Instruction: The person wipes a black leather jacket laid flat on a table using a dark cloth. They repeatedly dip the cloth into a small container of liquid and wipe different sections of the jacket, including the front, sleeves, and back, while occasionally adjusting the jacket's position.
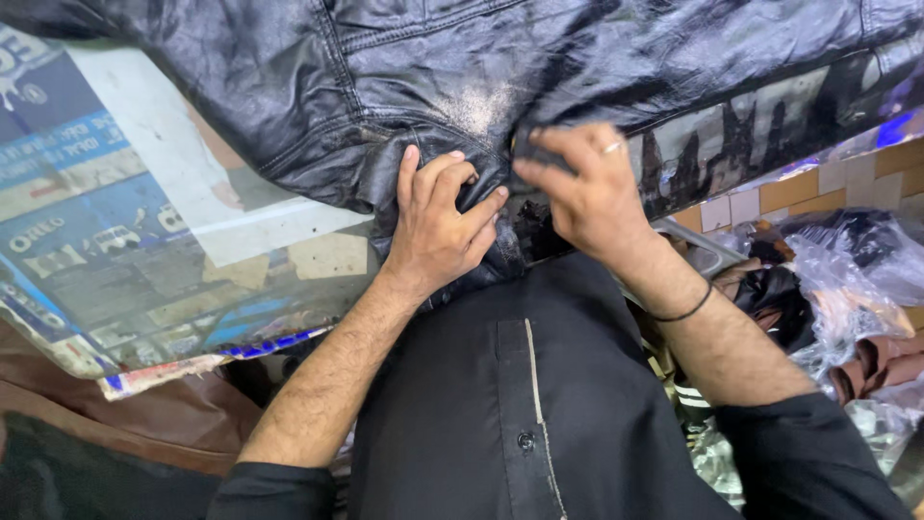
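Head view: left hand (438, 226) clenched on a bunched fold of black leather jacket (404, 77), right hand (582, 188) (ring on one finger) pinching the same fold just beside it. Jacket spread over the table edge (192, 361), topped with printed posters (106, 241). Off right, crumpled plastic bags (847, 279).

Glaring white off the black leather jacket (462, 87) toward twelve o'clock under bright overhead light. Shining softly on the glossy surface (144, 241) at nine. Dimming and blurring slightly toward five and seven o'clock.
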